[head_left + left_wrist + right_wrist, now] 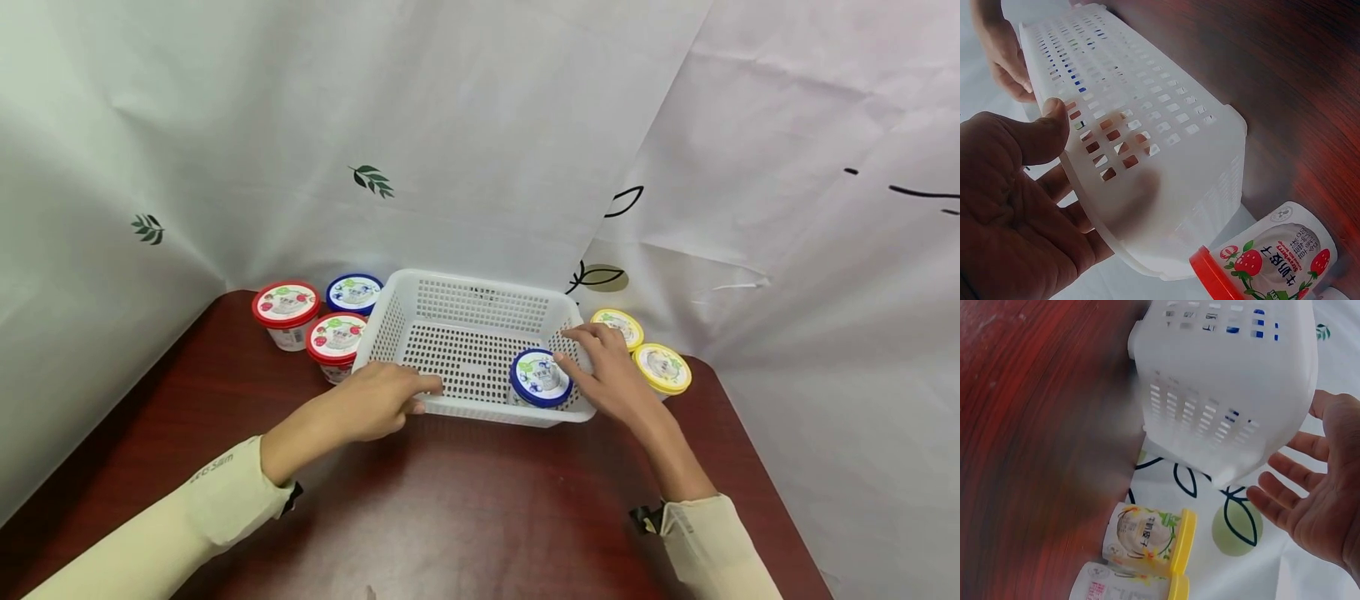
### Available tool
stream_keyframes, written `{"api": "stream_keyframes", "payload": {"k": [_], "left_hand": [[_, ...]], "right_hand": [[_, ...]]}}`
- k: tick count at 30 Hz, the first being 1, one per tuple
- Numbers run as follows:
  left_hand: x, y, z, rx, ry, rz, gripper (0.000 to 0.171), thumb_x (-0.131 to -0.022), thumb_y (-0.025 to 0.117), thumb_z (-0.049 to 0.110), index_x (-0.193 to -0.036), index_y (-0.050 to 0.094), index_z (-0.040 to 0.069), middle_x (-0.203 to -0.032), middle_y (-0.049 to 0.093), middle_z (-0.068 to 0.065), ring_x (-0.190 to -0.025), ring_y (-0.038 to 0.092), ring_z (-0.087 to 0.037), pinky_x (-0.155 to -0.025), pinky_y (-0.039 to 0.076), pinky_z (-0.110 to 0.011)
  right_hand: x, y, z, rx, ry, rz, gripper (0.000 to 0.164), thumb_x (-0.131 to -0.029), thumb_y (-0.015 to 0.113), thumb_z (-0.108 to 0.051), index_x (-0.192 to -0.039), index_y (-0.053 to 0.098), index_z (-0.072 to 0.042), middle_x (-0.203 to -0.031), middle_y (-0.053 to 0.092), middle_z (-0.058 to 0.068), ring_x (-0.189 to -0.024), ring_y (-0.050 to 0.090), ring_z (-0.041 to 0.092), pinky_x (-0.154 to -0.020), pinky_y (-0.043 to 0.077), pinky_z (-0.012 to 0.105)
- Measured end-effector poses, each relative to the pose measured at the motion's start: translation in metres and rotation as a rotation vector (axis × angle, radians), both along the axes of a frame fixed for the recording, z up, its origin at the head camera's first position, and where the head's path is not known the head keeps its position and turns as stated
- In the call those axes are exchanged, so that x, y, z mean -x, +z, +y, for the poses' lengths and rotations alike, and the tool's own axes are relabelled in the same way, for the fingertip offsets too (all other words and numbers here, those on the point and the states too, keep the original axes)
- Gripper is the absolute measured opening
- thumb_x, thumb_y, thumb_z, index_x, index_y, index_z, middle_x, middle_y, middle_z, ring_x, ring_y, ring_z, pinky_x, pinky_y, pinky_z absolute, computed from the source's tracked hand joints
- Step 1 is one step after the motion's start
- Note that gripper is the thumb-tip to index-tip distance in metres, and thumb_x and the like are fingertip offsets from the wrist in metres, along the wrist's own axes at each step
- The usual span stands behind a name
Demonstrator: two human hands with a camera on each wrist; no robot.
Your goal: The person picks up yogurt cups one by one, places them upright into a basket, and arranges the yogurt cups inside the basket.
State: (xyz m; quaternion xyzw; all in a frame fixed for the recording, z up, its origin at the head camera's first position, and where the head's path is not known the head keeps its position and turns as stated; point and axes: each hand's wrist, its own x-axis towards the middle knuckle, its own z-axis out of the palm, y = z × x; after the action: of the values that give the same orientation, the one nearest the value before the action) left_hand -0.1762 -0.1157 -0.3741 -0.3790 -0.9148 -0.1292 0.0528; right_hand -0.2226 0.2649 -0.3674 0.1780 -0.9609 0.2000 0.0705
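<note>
The left hand pinches the near rim of a white basket, thumb outside; the right hand, released, has its fingers loosely spread at the right rim, contact unclear. Blurred lettering marks the left sleeve. The table is glossy, reddish, wood-grained. The basket is perforated plastic, rectangular with rounded corners; a blue-lidded tub sits upright in its near right corner. To its left, a red-lidded tub reads "Strawberry" and "牛奶皮子" beside printed berries. Another red tub and a blue tub stand behind. Two round yellow-lidded tubs stand right. Beyond hangs creased, leaf-printed white sheeting.
</note>
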Motion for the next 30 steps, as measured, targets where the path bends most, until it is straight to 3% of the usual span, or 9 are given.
{"api": "stream_keyframes", "payload": {"k": [10, 18, 30], "left_hand": [[0.000, 0.001, 0.000, -0.002, -0.002, -0.002, 0.019, -0.101, 0.079, 0.012, -0.115, 0.073, 0.023, -0.079, 0.065, 0.008, -0.075, 0.057, -0.012, -0.072, 0.047, -0.032], [0.000, 0.000, 0.000, 0.000, -0.005, 0.008, 0.018, -0.101, 0.079, 0.012, -0.112, 0.072, 0.024, -0.075, 0.060, 0.009, -0.073, 0.056, -0.011, -0.070, 0.046, -0.032], [-0.001, 0.001, 0.000, 0.000, 0.002, -0.005, 0.020, -0.101, 0.079, 0.013, -0.117, 0.074, 0.023, -0.078, 0.065, 0.008, -0.075, 0.058, -0.012, -0.072, 0.048, -0.032]], "right_hand": [[0.003, 0.000, 0.012, 0.025, -0.023, 0.035, 0.048, -0.117, 0.057, -0.035, -0.154, 0.065, -0.005, -0.160, 0.056, 0.026, -0.154, 0.044, 0.048, -0.126, 0.038, 0.071], [0.005, -0.004, 0.022, 0.027, -0.049, 0.009, 0.051, -0.118, 0.054, -0.037, -0.156, 0.063, -0.005, -0.162, 0.054, 0.028, -0.154, 0.043, 0.049, -0.125, 0.038, 0.072], [0.007, -0.006, 0.031, 0.006, -0.080, -0.001, 0.047, -0.118, 0.055, -0.030, -0.155, 0.064, -0.003, -0.161, 0.054, 0.028, -0.152, 0.042, 0.051, -0.125, 0.037, 0.072]]}}
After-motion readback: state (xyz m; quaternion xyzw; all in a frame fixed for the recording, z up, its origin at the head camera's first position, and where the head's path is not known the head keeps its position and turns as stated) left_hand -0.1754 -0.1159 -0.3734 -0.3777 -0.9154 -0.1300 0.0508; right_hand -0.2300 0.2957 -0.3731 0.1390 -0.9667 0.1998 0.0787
